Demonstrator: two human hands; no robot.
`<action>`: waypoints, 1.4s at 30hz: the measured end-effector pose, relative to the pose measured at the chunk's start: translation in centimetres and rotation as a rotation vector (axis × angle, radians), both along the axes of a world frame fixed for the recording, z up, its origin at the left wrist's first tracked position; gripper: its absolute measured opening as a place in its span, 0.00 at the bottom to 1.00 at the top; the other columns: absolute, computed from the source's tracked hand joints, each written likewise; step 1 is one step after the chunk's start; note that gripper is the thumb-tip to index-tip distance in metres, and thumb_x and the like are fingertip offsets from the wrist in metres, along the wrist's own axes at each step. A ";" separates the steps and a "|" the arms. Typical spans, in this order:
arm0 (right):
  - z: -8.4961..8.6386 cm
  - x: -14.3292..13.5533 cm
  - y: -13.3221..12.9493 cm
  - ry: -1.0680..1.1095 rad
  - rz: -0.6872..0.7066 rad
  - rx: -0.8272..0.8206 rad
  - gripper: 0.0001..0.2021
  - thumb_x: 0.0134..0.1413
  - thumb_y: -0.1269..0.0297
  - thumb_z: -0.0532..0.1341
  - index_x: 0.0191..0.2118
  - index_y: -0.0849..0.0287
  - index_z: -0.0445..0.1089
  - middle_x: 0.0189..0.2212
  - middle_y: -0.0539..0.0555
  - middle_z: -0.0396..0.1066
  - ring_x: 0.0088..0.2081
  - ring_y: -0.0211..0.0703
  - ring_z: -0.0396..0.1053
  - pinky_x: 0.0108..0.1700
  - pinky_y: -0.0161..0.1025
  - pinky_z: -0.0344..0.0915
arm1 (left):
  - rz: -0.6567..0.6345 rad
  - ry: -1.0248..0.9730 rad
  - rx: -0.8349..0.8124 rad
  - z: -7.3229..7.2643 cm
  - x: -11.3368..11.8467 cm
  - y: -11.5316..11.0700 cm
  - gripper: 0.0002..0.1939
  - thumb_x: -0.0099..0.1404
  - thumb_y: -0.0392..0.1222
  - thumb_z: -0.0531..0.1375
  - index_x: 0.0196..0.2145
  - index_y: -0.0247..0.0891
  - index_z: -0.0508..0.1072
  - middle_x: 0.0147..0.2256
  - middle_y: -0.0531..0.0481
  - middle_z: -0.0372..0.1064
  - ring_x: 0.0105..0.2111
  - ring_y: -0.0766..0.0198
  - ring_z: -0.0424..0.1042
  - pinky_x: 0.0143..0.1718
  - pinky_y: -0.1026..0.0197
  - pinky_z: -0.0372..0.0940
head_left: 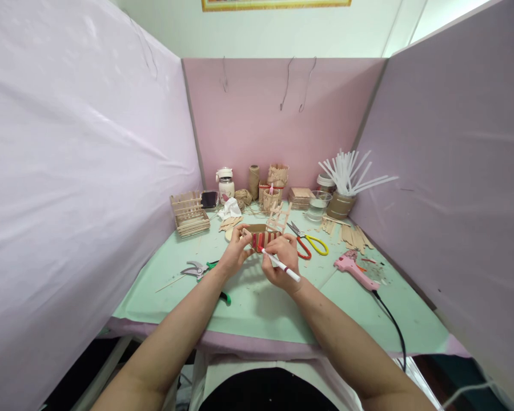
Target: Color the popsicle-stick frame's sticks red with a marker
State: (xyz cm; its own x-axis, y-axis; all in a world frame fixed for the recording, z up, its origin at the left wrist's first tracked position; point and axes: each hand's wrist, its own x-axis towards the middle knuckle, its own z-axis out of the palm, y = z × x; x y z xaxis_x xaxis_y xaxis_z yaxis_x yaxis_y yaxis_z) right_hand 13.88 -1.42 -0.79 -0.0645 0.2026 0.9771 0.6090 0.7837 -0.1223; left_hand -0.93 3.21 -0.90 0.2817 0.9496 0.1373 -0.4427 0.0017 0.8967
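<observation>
My left hand point(236, 251) grips the left end of a small craft-stick box point(265, 240), whose near side carries red and bare wood stripes. In my right hand point(282, 258) is a white marker pen point(286, 268), held slantwise with its tip against the striped side. Just behind the box stands a little wooden stick frame point(278, 218). Pruning shears point(197, 269) with green handles lie to the left, partly hidden by my left forearm. Right of my right hand are scissors point(305, 235) with one red and one yellow handle.
A pink hot glue gun point(354, 269) with a black cord lies on the right, near loose craft sticks point(354, 237). Glue sticks point(346, 174) stand in a brown pot point(340, 206) beside a clear bowl point(317, 206). A slatted wooden basket point(190, 214) stands back left.
</observation>
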 end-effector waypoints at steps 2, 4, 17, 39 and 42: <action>0.0 0.0 0.0 -0.008 -0.007 -0.001 0.08 0.52 0.74 0.59 0.35 0.53 0.61 0.27 0.46 0.69 0.28 0.39 0.67 0.46 0.47 0.60 | 0.006 -0.001 0.007 0.0 0.0 0.0 0.31 0.51 0.57 0.73 0.46 0.49 0.64 0.41 0.57 0.60 0.36 0.69 0.68 0.38 0.63 0.69; 0.0 0.0 0.0 -0.008 -0.019 -0.004 0.08 0.53 0.74 0.59 0.35 0.54 0.61 0.27 0.47 0.69 0.28 0.39 0.67 0.46 0.47 0.60 | 0.005 0.000 0.019 0.0 0.0 0.0 0.30 0.51 0.57 0.73 0.46 0.49 0.64 0.39 0.58 0.59 0.36 0.69 0.68 0.38 0.64 0.68; -0.1 0.2 0.2 0.051 -0.052 -0.037 0.07 0.56 0.74 0.59 0.37 0.54 0.64 0.30 0.48 0.73 0.33 0.42 0.73 0.47 0.46 0.60 | -0.073 0.045 0.045 -0.3 -0.2 -0.1 0.32 0.52 0.58 0.73 0.48 0.49 0.63 0.39 0.56 0.64 0.40 0.65 0.71 0.41 0.61 0.66; -0.2 0.2 0.2 0.044 -0.062 -0.065 0.08 0.54 0.74 0.59 0.35 0.54 0.61 0.29 0.47 0.71 0.31 0.41 0.70 0.47 0.47 0.59 | -0.055 0.058 0.022 -0.6 -0.3 0.2 0.31 0.52 0.57 0.73 0.47 0.49 0.64 0.39 0.57 0.63 0.40 0.66 0.71 0.41 0.62 0.67; -0.2 0.2 0.4 0.048 -0.076 -0.058 0.08 0.55 0.74 0.59 0.36 0.53 0.62 0.30 0.48 0.72 0.32 0.41 0.71 0.47 0.47 0.59 | -0.053 0.053 0.019 -0.7 -0.3 0.2 0.31 0.52 0.57 0.73 0.47 0.48 0.64 0.40 0.57 0.63 0.41 0.66 0.71 0.42 0.61 0.67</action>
